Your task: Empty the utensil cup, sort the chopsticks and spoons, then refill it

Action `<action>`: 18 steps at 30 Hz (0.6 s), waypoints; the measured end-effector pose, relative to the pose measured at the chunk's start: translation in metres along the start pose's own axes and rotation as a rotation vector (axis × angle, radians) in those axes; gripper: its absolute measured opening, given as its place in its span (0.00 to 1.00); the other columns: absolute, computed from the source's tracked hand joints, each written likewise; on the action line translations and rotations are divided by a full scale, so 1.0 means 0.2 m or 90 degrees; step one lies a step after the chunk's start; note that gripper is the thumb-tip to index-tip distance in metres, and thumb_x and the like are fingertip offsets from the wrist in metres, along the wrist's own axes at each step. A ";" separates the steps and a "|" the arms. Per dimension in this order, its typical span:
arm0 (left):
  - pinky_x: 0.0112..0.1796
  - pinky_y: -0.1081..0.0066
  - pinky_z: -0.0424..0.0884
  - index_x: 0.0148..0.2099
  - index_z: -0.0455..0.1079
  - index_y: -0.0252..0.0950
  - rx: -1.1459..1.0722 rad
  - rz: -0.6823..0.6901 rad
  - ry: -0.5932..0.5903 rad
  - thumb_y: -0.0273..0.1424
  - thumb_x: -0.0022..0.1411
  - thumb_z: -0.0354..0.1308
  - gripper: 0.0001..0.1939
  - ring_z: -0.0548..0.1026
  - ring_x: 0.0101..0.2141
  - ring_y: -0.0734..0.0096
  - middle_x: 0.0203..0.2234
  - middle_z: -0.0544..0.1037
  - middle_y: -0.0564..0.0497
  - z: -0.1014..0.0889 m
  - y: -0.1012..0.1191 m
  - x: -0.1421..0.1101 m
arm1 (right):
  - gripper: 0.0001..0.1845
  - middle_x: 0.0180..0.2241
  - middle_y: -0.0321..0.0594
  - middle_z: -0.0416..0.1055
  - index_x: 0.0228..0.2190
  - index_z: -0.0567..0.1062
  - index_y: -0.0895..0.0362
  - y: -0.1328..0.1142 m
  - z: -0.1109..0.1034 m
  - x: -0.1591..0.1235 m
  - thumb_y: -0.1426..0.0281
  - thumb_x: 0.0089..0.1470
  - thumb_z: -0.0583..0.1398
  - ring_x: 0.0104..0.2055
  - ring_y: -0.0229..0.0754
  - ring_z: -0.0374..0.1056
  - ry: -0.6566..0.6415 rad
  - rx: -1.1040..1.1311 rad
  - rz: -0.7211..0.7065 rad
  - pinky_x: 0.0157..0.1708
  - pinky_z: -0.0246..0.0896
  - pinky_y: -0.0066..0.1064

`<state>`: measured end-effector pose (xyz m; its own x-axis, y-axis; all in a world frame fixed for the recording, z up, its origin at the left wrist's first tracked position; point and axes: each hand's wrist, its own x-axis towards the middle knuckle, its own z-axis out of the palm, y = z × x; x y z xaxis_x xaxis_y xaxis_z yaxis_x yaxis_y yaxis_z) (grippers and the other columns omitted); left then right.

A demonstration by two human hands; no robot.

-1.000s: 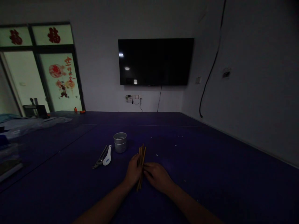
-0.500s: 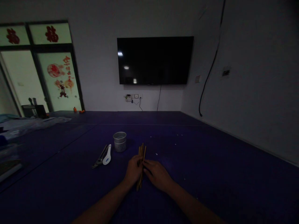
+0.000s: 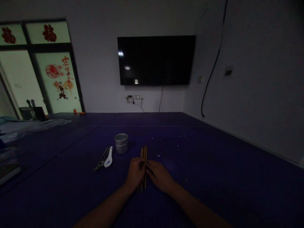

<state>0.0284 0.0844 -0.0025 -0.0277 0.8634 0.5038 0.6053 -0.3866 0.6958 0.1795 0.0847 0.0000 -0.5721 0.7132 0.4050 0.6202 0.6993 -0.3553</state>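
Note:
Several thin wooden chopsticks (image 3: pixel 143 152) lie lengthwise between my two hands on the dark purple surface. My left hand (image 3: pixel 136 173) is closed round the middle of them from the left side. From the right, my right hand (image 3: pixel 161 176) has its bent fingers on the same sticks, its fingertips meeting those of the left. Fingers cover the middle of the bundle, while both ends stick out. To the left stand a metal cup (image 3: pixel 121 144) and, beside it, a white soup spoon (image 3: pixel 108 157) with a blue mark. Next to the spoon lies a dark metal tool, perhaps tongs (image 3: pixel 102 160).
Small white bits (image 3: pixel 158 155) are scattered to the right of my hands. Clear plastic sheeting (image 3: pixel 40 128) lies at the far left. A television (image 3: pixel 156 60) hangs on the back wall, and a black cable (image 3: pixel 210 76) dangles at the right.
The chopsticks have spread apart, their near ends now fanned out separately. Both hands stay at the bundle, with the right fingers shifted slightly over it. The view has moved a little.

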 end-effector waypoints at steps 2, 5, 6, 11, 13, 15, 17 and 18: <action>0.44 0.61 0.66 0.35 0.75 0.36 0.009 -0.004 0.001 0.25 0.52 0.53 0.10 0.72 0.40 0.61 0.34 0.78 0.47 0.00 0.00 0.00 | 0.21 0.52 0.44 0.67 0.53 0.67 0.53 0.00 0.00 0.00 0.68 0.59 0.50 0.54 0.46 0.62 -0.005 0.001 -0.006 0.54 0.54 0.42; 0.44 0.61 0.66 0.37 0.75 0.36 0.012 -0.010 0.003 0.25 0.52 0.53 0.12 0.73 0.40 0.62 0.34 0.78 0.47 -0.01 0.01 0.00 | 0.21 0.54 0.44 0.66 0.54 0.66 0.53 0.00 0.00 0.00 0.68 0.59 0.50 0.56 0.46 0.61 -0.005 -0.001 -0.007 0.55 0.54 0.42; 0.44 0.62 0.66 0.37 0.75 0.36 0.009 -0.010 -0.001 0.25 0.52 0.52 0.12 0.73 0.40 0.62 0.34 0.78 0.47 -0.01 0.01 0.00 | 0.22 0.54 0.45 0.65 0.54 0.66 0.53 0.00 0.00 0.00 0.68 0.59 0.50 0.56 0.46 0.60 -0.004 -0.002 -0.007 0.55 0.54 0.42; 0.43 0.65 0.67 0.37 0.76 0.37 -0.016 -0.004 -0.031 0.25 0.53 0.51 0.13 0.74 0.38 0.64 0.33 0.78 0.47 -0.02 0.03 0.00 | 0.22 0.55 0.45 0.64 0.55 0.65 0.53 0.02 0.02 0.00 0.68 0.59 0.50 0.57 0.47 0.59 -0.004 -0.003 -0.008 0.56 0.53 0.43; 0.43 0.65 0.67 0.38 0.76 0.37 -0.020 -0.005 -0.034 0.25 0.53 0.51 0.13 0.74 0.38 0.64 0.34 0.79 0.47 -0.02 0.04 0.00 | 0.23 0.55 0.45 0.64 0.55 0.65 0.53 0.02 0.02 0.00 0.68 0.59 0.50 0.57 0.47 0.59 -0.004 -0.003 -0.006 0.56 0.53 0.43; 0.43 0.65 0.67 0.38 0.76 0.37 -0.021 -0.007 -0.037 0.25 0.53 0.51 0.14 0.74 0.38 0.64 0.34 0.79 0.47 -0.03 0.04 0.00 | 0.23 0.55 0.46 0.65 0.55 0.65 0.54 0.02 0.02 0.00 0.68 0.58 0.51 0.57 0.47 0.59 0.000 -0.005 0.000 0.56 0.53 0.44; 0.43 0.65 0.67 0.38 0.76 0.37 -0.018 -0.004 -0.042 0.24 0.53 0.51 0.14 0.74 0.39 0.64 0.35 0.79 0.47 -0.03 0.03 0.00 | 0.23 0.55 0.47 0.65 0.54 0.66 0.56 0.01 0.01 0.00 0.68 0.58 0.50 0.57 0.48 0.59 0.000 -0.010 0.008 0.56 0.53 0.44; 0.44 0.64 0.66 0.38 0.76 0.36 -0.015 -0.002 -0.043 0.24 0.53 0.51 0.14 0.73 0.40 0.63 0.35 0.79 0.47 -0.02 0.03 0.00 | 0.23 0.54 0.48 0.65 0.54 0.66 0.57 0.01 0.01 0.00 0.67 0.58 0.50 0.57 0.48 0.59 -0.002 -0.012 0.011 0.56 0.53 0.44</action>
<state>0.0284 0.0801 0.0042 0.0253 0.8843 0.4663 0.5863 -0.3909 0.7095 0.1799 0.0858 -0.0032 -0.5630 0.7256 0.3956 0.6406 0.6856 -0.3458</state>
